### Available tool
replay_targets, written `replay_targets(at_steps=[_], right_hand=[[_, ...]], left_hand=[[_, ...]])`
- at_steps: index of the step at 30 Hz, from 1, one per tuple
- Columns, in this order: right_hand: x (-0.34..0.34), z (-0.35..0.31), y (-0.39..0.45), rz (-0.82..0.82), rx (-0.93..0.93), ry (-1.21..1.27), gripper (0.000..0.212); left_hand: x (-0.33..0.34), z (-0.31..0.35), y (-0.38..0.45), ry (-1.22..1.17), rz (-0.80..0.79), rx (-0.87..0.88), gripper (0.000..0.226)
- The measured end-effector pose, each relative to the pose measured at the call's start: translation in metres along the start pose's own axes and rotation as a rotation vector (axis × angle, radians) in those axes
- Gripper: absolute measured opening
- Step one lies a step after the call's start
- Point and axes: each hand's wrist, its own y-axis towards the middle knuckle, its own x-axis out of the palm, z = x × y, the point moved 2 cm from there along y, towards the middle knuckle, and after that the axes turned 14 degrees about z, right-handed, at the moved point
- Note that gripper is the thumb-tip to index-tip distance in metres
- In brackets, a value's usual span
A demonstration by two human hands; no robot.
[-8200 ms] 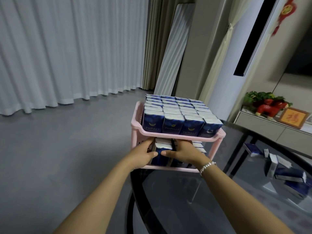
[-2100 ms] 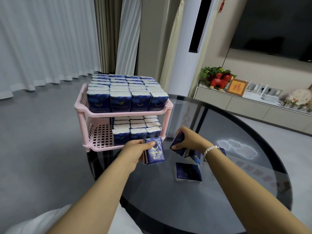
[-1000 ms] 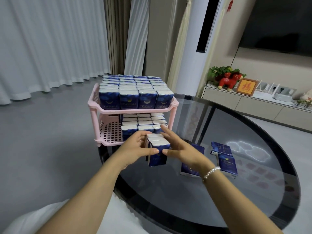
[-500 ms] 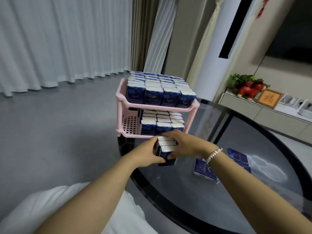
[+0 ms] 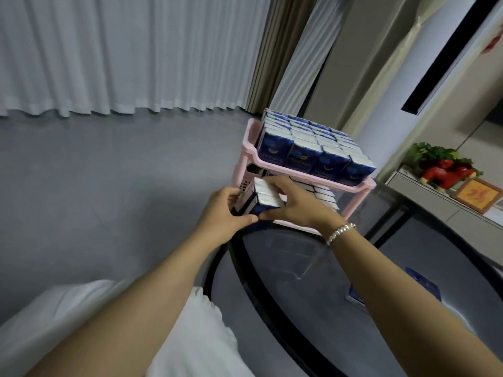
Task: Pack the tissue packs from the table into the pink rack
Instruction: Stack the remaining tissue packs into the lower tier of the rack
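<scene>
Lower shelf (image 5: 296,223) mostly hid behind both hands and the held packs (image 5: 262,198). Left fingers (image 5: 234,195) were tucked behind the packs. Loose pack (image 5: 423,285) on worktop (image 5: 299,268) blurred; label unreadable. Worktop cut off right.

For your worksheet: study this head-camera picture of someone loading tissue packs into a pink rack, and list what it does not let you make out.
1. Head view: how many packs the held bundle of tissue packs contains; both hands cover its sides.
2. Lower shelf of the pink rack: its contents are hidden by the right hand, left hand and upper shelf.
3. Loose packs on the table: blurred and partly behind the right forearm.
</scene>
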Motion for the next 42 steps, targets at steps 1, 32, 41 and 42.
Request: replay_targets(at_steps=[1,32,41,42], right_hand=[[0.001,0.0,0.004,0.017,0.007,0.015,0.074],[0.048,0.046,0.109,-0.051,0.236,-0.341,0.071],[0.041,0.045,0.099,-0.023,0.243,-0.288,0.064],[0.041,0.046,0.098,-0.015,0.255,-0.283,0.064]], left_hand=[[-0.001,-0.001,0.003,0.012,0.036,-0.008,0.067],[0.022,-0.011,0.032,0.067,0.114,-0.089,0.04],[0.023,-0.009,0.031,0.08,0.126,-0.086,0.042],[0.023,-0.009,0.031,0.08,0.127,-0.087,0.042]])
